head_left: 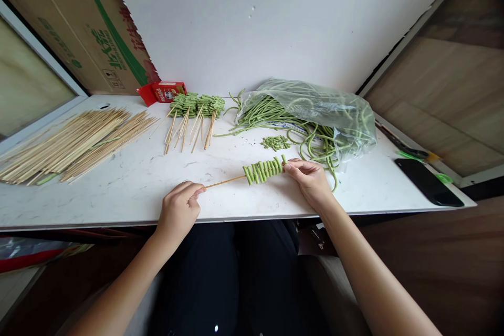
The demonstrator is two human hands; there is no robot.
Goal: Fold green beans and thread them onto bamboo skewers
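My left hand (181,205) pinches the bare end of a wooden skewer (225,182), held level just above the table's front. Several short pieces of green bean (263,170) sit side by side across the skewer's other half. At the far tip, my right hand (309,177) grips one bean piece (284,159) between thumb and fingers; whether the tip has gone through it is hidden. Beyond the skewer lies a small heap of cut bean bits (275,142). Finished-looking bean skewers (197,105) are stacked at the back, their sticks pointing toward me.
A big pile of bare skewers (90,136) covers the table's left. A clear plastic bag (338,115) spills long green beans (268,110) at the back right. A red box (169,91) stands behind the stack. A black phone (428,181) lies near the right edge.
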